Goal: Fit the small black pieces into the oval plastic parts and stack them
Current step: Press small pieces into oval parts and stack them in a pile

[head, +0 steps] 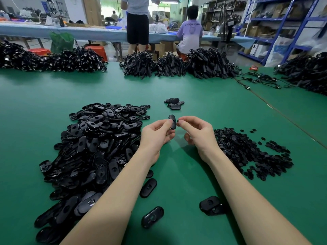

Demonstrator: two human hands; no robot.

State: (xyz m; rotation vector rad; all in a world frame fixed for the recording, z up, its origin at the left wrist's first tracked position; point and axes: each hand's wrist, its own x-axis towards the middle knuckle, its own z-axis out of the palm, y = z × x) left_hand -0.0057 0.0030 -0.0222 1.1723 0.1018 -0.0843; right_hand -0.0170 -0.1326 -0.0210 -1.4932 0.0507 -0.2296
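My left hand (156,134) pinches a black oval plastic part (172,121) held on edge above the green table (194,96). My right hand (195,130) pinches a small black piece (178,119) right beside that oval part. A big heap of oval parts (92,149) lies to the left of my arms. A flatter heap of small black pieces (247,151) lies to the right. A short stack of oval parts (174,103) sits just beyond my hands.
Loose oval parts lie near my forearms, among them one (148,187), another (152,217) and a pair (211,206). Heaps of black cabled parts (177,65) line the table's far edge. Two people (190,30) are at a blue bench behind. Shelving (276,25) stands at the right.
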